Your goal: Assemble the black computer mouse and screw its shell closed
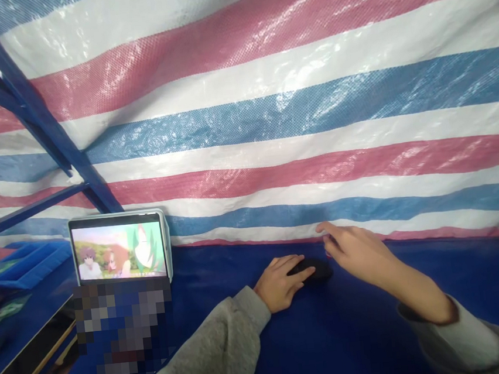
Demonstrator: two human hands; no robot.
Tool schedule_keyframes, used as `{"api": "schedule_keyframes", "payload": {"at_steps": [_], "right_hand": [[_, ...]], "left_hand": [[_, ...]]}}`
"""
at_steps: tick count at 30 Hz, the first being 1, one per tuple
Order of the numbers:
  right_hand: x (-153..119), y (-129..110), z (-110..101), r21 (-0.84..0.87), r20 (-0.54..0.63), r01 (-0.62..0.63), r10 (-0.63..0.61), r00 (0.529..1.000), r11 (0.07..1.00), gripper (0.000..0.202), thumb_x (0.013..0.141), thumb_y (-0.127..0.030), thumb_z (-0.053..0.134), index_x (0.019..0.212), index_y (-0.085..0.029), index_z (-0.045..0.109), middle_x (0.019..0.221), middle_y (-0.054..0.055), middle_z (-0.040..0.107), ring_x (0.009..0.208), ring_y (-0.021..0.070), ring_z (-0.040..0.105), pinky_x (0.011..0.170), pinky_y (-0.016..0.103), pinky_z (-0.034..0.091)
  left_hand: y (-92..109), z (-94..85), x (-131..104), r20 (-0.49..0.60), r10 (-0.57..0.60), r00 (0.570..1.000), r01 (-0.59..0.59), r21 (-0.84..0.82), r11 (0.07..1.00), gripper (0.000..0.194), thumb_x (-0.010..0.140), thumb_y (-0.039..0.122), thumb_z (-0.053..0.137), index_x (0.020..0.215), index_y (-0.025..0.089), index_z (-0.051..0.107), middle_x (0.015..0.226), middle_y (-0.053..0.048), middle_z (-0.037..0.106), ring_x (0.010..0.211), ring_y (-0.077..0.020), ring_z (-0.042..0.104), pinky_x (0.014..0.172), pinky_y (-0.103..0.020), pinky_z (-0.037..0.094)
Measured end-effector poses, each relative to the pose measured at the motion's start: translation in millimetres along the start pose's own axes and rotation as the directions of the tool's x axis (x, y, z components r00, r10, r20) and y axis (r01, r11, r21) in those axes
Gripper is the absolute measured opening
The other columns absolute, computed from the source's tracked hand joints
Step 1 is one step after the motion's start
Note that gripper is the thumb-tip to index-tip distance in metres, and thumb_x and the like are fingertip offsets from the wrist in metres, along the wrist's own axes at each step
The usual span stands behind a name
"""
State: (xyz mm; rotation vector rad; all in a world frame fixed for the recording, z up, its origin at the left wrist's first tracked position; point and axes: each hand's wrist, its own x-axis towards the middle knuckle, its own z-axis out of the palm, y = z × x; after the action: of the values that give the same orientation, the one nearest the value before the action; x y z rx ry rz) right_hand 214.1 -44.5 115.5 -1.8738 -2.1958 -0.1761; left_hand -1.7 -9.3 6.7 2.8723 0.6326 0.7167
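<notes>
A black computer mouse [321, 268] lies on the dark blue table surface. My left hand [280, 284], in a grey sleeve, has its fingers laid over the mouse's left side and holds it in place. My right hand [357, 253] hovers just right of the mouse, its index finger stretched toward the striped sheet and the other fingers partly bent. Nothing clear shows between those fingers. A tiny reddish spot shows below its fingertips, too small to name.
A tablet [121, 249] playing a cartoon stands at left. Near it lies a phone [39, 345] beside a pixelated patch. Blue trays [31, 261] sit farther left, by a blue metal frame [45, 127]. A red, white and blue striped sheet [295, 112] hangs behind the table [318, 345].
</notes>
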Motion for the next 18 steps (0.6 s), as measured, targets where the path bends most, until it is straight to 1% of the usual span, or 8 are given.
{"api": "schedule_keyframes", "payload": {"at_steps": [3, 6, 8, 10, 12, 13, 15, 18], "right_hand": [[-1, 2, -6, 0.014, -0.007, -0.047, 0.047, 0.999, 0.999, 0.031, 0.091, -0.03, 0.037, 0.108, -0.022, 0.062, 0.071, 0.004, 0.072, 0.069, 0.0244, 0.067, 0.06, 0.031, 0.041], [-5, 6, -20, 0.161, 0.017, -0.063, 0.061, 0.998, 0.985, 0.031, 0.092, -0.035, 0.037, 0.1, -0.024, 0.065, 0.069, 0.002, 0.071, 0.067, 0.0218, 0.066, 0.063, 0.03, 0.044], [-10, 8, -27, 0.302, 0.077, -0.002, -0.022, 0.997, 0.953, 0.033, 0.093, -0.038, 0.038, 0.099, -0.024, 0.067, 0.076, 0.002, 0.073, 0.068, 0.0194, 0.066, 0.065, 0.029, 0.045], [-16, 9, -27, 0.418, 0.179, 0.08, -0.169, 0.969, 0.905, 0.035, 0.092, -0.04, 0.04, 0.102, -0.025, 0.069, 0.085, 0.003, 0.073, 0.073, 0.0189, 0.066, 0.069, 0.028, 0.047], [-22, 10, -18, 0.478, 0.281, 0.129, -0.29, 0.915, 0.869, 0.033, 0.09, -0.038, 0.043, 0.103, -0.025, 0.071, 0.092, 0.004, 0.074, 0.082, 0.0206, 0.067, 0.075, 0.03, 0.048], [-25, 11, -12, 0.481, 0.308, 0.138, -0.314, 0.898, 0.866, 0.031, 0.089, -0.036, 0.047, 0.103, -0.025, 0.071, 0.097, 0.005, 0.073, 0.088, 0.0222, 0.066, 0.079, 0.031, 0.047], [-30, 10, 3, 0.474, 0.333, 0.137, -0.321, 0.887, 0.87, 0.029, 0.084, -0.026, 0.051, 0.105, -0.025, 0.071, 0.108, 0.005, 0.072, 0.099, 0.0239, 0.064, 0.087, 0.033, 0.045], [-38, 7, 25, 0.443, 0.403, 0.134, -0.33, 0.854, 0.887, 0.034, 0.077, -0.012, 0.053, 0.103, -0.025, 0.071, 0.108, 0.005, 0.071, 0.101, 0.0229, 0.064, 0.09, 0.033, 0.044]], "left_hand": [[0, -0.4, 0, 0.006, -0.014, 1.0, 0.014, -0.017, 1.0, 0.042, 0.097, 0.026, 0.043, 0.139, 0.029, 0.042, 0.145, -0.009, 0.042, 0.132, -0.024, 0.041, 0.103, -0.043, 0.039], [0, -1.2, 1, 0.034, -0.039, 0.999, 0.04, -0.034, 0.999, 0.048, 0.094, 0.031, 0.05, 0.141, 0.03, 0.039, 0.146, -0.009, 0.039, 0.131, -0.0265, 0.041, 0.103, -0.044, 0.04], [-1, -0.8, 1, 0.041, -0.087, 0.995, 0.089, -0.048, 0.995, 0.052, 0.091, 0.028, 0.056, 0.141, 0.031, 0.04, 0.144, -0.01, 0.038, 0.126, -0.0272, 0.045, 0.1, -0.044, 0.043], [-2, 0.7, 0, 0.035, -0.133, 0.99, 0.135, -0.076, 0.988, 0.055, 0.088, 0.021, 0.059, 0.139, 0.031, 0.042, 0.137, -0.01, 0.042, 0.119, -0.0251, 0.05, 0.097, -0.04, 0.046], [-4, 2.9, 0, 0.015, -0.146, 0.989, 0.147, -0.128, 0.981, 0.054, 0.088, 0.018, 0.058, 0.139, 0.031, 0.043, 0.128, -0.008, 0.048, 0.115, -0.0222, 0.053, 0.097, -0.036, 0.047], [-5, 4.0, -1, -0.007, -0.15, 0.989, 0.147, -0.164, 0.975, 0.052, 0.09, 0.018, 0.057, 0.138, 0.031, 0.044, 0.125, -0.007, 0.05, 0.113, -0.0209, 0.054, 0.097, -0.035, 0.048], [-6, 5.8, -2, -0.052, -0.167, 0.985, 0.15, -0.244, 0.958, 0.047, 0.092, 0.022, 0.054, 0.138, 0.03, 0.044, 0.122, -0.006, 0.053, 0.11, -0.019, 0.056, 0.096, -0.032, 0.049], [-7, 6.3, -2, -0.089, -0.209, 0.974, 0.166, -0.352, 0.921, 0.042, 0.095, 0.029, 0.051, 0.136, 0.028, 0.045, 0.118, -0.005, 0.058, 0.107, -0.0182, 0.059, 0.096, -0.031, 0.048]]}}
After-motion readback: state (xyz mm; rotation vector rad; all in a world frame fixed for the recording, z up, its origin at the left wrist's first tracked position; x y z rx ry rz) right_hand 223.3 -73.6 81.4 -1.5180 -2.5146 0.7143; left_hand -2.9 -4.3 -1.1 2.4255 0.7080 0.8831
